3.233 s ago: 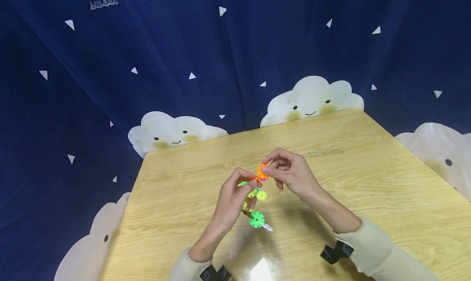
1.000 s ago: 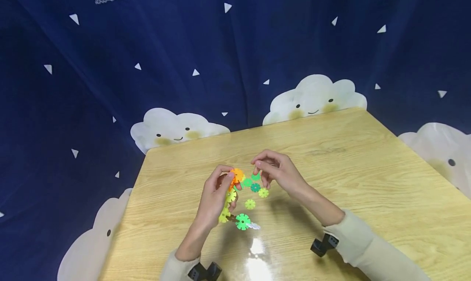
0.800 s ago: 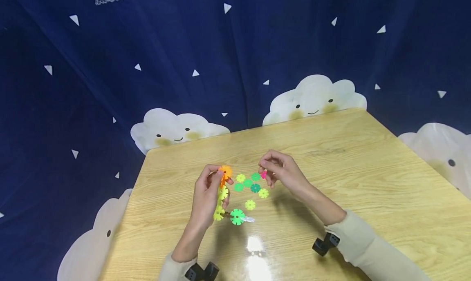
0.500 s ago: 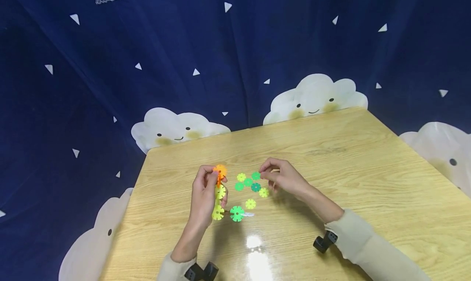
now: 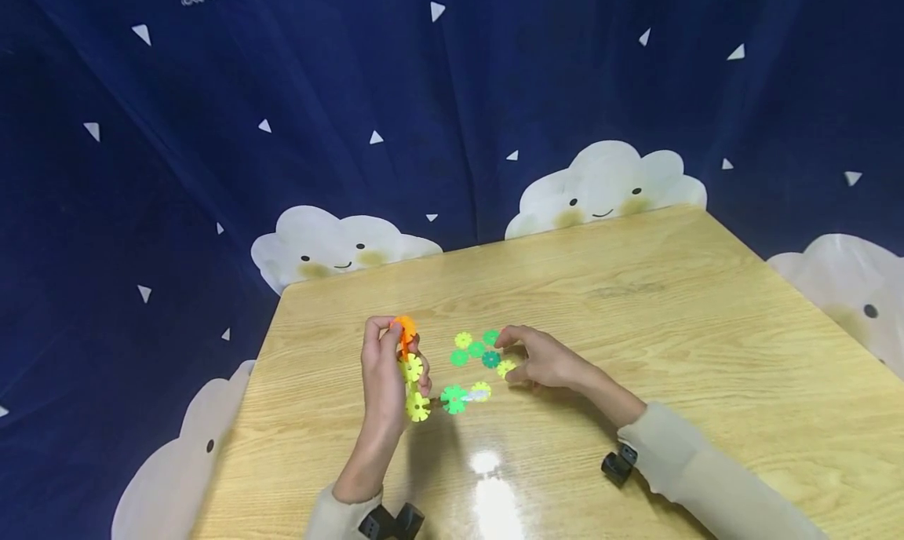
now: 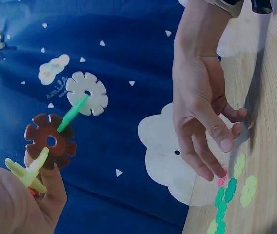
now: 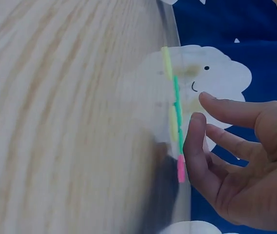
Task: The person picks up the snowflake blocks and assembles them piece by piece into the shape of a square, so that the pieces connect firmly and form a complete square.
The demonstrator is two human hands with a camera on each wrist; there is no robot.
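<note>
My left hand [image 5: 384,371] pinches an orange notched disc [image 5: 406,330] between thumb and fingertips. That disc belongs to a chain of interlocking plastic discs: yellow discs [image 5: 417,407] below it, then a brown disc [image 6: 50,140], a green disc [image 5: 454,399] and a white disc [image 6: 87,93]. The chain hangs beside the palm, clear of the table. My right hand [image 5: 547,359] hovers low over the loose discs, fingers loosely bent, thumb and index apart, nothing held. Near its fingertips lie a yellow disc [image 5: 504,368], a teal disc [image 5: 490,359] and a pink disc [image 7: 181,168], which the hand hides in the head view.
Several loose green discs [image 5: 476,349] and another yellow disc [image 5: 463,340] lie flat on the wooden table [image 5: 600,289], between the hands. A dark blue curtain [image 5: 353,93] with white clouds stands behind the table.
My right hand has let go of the orange disc, shifted over the loose discs and lowered toward the table. My left hand has carried the chain to the left, uncovering the loose discs.
</note>
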